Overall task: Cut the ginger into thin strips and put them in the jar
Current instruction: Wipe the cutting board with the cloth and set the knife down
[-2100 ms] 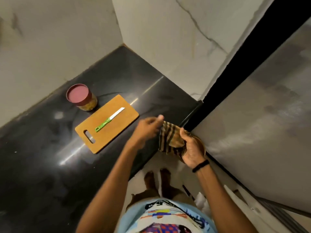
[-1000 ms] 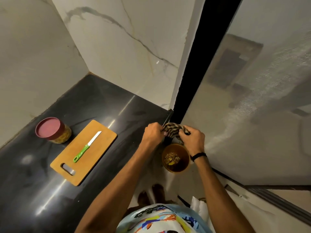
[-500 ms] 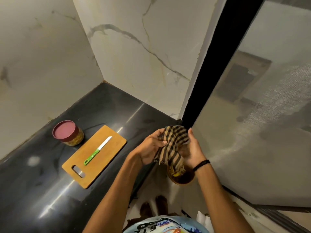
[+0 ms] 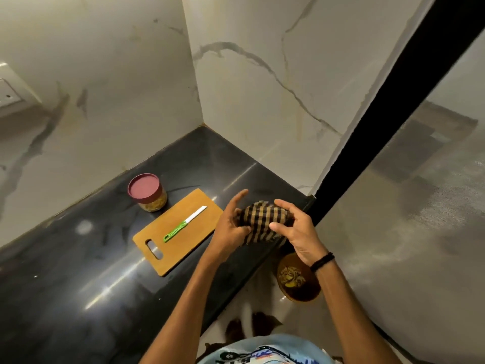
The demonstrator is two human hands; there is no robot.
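Fingers [image 4: 237, 203] of left hand [image 4: 228, 231] & right hand [image 4: 299, 235] curl round limp striped cloth [image 4: 262, 219]. Jar [image 4: 147, 192] lidded, prob. light, slick: grip sides. Knife [image 4: 185, 223]: take green handle.

Black-and-tan striped cloth [image 4: 262, 222], green-handled knife [image 4: 185, 224]

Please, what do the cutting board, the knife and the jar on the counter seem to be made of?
Cutting board: probably wood or bamboo, matte; even tan face, no shine. Knife: pale smooth blade, steel or ceramic, I cannot tell; bright green handle looks plastic. Jar: clear wall, glass or plastic, as yellowish contents show through; dull maroon lid, likely plastic.
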